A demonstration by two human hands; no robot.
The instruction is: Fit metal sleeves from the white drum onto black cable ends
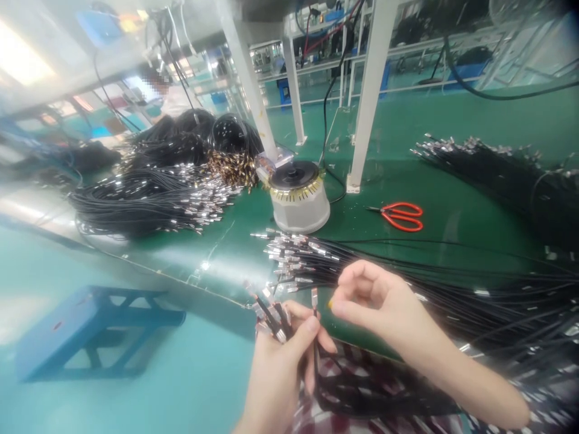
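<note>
Your left hand (pixel 283 352) wraps cables (pixel 269 314), one plug (pixel 315 296) upright; slack hold could spill them. Your right hand (pixel 377 296), curled nearly closed, pinches yellow bit (pixel 330 304); loose grip could drop it.

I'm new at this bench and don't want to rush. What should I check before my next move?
1. Bunch of cables gripped in the left hand: ok.
2. One cable end standing apart from the bunch: ok.
3. Right hand clear of that cable end: ok, a gap shows.
4. Yellow piece firmly pinched at the right fingertips: cannot tell, too small.
5. Scissors out of the hands' way: ok, lying beyond the cable pile.
</note>
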